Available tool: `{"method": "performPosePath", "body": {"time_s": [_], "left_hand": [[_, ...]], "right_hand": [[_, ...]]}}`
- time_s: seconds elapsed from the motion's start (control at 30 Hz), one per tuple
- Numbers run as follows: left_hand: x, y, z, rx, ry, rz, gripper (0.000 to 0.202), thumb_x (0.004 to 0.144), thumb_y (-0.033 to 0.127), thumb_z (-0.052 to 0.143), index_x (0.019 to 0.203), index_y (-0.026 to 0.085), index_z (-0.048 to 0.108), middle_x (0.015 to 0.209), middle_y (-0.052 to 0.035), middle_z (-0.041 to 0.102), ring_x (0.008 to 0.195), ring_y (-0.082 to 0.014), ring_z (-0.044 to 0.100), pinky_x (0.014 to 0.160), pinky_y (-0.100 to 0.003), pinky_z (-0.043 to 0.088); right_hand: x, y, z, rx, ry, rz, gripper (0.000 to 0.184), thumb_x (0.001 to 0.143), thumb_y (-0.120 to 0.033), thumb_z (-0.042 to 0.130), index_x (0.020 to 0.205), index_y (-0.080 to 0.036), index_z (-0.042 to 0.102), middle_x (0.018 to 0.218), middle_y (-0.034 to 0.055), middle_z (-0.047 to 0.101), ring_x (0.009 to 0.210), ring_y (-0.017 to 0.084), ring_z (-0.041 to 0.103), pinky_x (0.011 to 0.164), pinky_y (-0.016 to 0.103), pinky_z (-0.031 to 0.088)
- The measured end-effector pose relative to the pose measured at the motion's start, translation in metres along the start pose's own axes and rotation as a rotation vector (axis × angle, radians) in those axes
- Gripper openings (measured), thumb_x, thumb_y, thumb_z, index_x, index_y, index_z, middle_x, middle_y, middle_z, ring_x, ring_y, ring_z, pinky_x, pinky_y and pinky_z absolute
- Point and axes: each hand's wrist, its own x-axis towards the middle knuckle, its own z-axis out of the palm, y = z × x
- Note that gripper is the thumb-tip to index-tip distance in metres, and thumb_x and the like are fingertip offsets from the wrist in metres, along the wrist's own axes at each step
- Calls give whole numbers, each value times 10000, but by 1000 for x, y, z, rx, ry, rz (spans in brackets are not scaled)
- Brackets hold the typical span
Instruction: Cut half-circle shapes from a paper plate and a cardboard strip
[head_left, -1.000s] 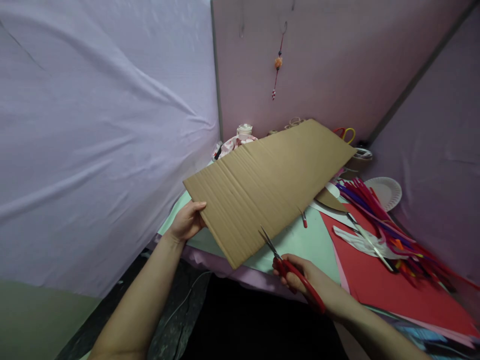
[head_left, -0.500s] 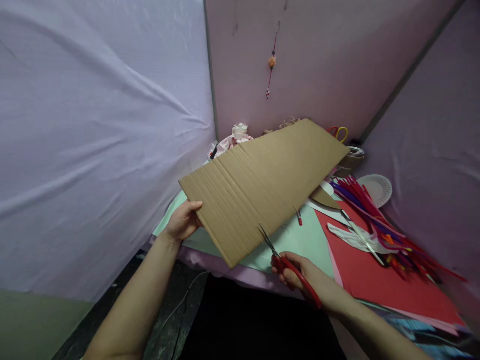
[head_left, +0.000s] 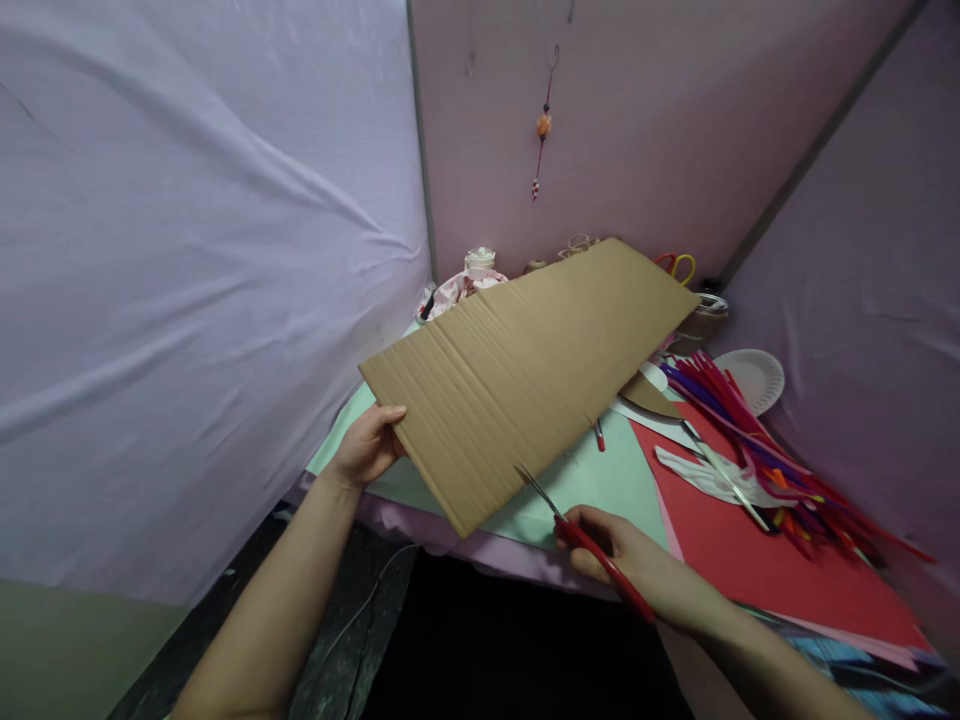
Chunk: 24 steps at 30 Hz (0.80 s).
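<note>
A long brown corrugated cardboard sheet (head_left: 525, 370) is held tilted above the table. My left hand (head_left: 369, 445) grips its near left edge, thumb on top. My right hand (head_left: 622, 555) is closed on red-handled scissors (head_left: 581, 540). The scissor blades point up-left and their tips touch the cardboard's near long edge.
A mint green sheet (head_left: 600, 480) and red paper (head_left: 750, 560) cover the table. A bundle of coloured pipe cleaners (head_left: 750, 430), a white paper plate (head_left: 754, 378), tape rolls, a small jar (head_left: 478, 262) and another pair of scissors (head_left: 679, 266) lie behind. Purple cloth walls enclose the space.
The scissors have drawn back slightly toward me, so the blades sit at the cardboard's edge. The cardboard and my left hand have hardly moved.
</note>
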Motion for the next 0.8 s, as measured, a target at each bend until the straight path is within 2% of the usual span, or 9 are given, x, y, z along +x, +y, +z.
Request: {"method": "performPosePath", "body": {"time_s": [0.1,0.2,0.33,0.43,0.63,0.8], "left_hand": [[0,-1,-1,7,3,-6,399,672,289,695,1036,137,639,925,-107,735,905,-322,688,788,-444,561],[0,-3,-1,7,9,0,390,672,287,698,1029,138,641,913,-104,736,886,-317,693,795,-445,559],[0,-5,-1,7,7,2,388,679,290,693,1034,143,637,931,-104,735,893,-314,692,794,-439,560],[0,-6,-1,13,10,-5,397,678,290,693,1041,141,638,947,-108,733,912,-322,687,792,-442,561],[-1,-6,1,15,23,-12,409,677,288,694,1056,146,637,967,-103,732,928,-321,682,793,-446,564],[-1,-6,3,18,23,1,409,673,286,689,1052,140,638,948,-107,734,908,-320,688,795,-446,566]], "right_hand": [[-8,2,-13,-248,61,82,382,678,-495,694,796,-198,485,749,0,510,689,157,453,630,276,376],[-17,7,-28,-408,138,122,391,680,-504,691,810,-197,488,781,26,553,709,179,484,639,291,390],[-30,14,-45,-436,176,119,373,730,-523,644,841,-192,514,791,40,571,722,193,514,653,301,413],[-36,17,-50,-402,185,102,355,734,-516,635,835,-195,525,783,34,564,714,190,517,643,297,423],[-38,14,-31,-134,90,61,335,691,-448,667,892,-198,573,797,25,593,718,181,546,647,284,458],[-34,13,-11,21,13,45,469,686,-576,660,936,-187,581,816,45,604,716,180,544,644,289,458]]}}
